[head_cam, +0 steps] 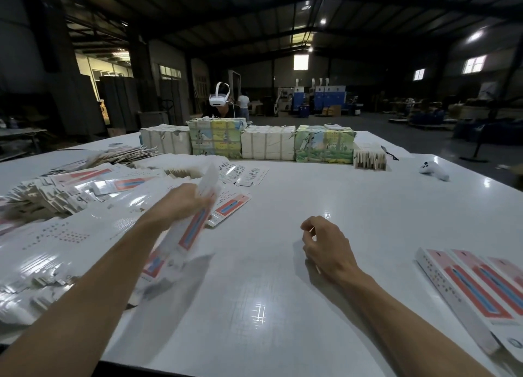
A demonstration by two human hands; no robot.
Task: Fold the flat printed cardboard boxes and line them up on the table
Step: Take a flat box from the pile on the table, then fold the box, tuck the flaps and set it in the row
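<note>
Left hand gripped a blurred flat box over the table; my right hand hovered loosely curled, seemingly empty.

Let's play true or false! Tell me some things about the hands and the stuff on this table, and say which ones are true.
1. The left hand holds a box. True.
2. The right hand holds a box too. False: it holds nothing.
3. Folded boxes lie side by side at the right. True.
4. The pile of flat boxes is on the right. False: it is on the left.
5. The white controller lies on the floor. False: it lies on the table.
</note>
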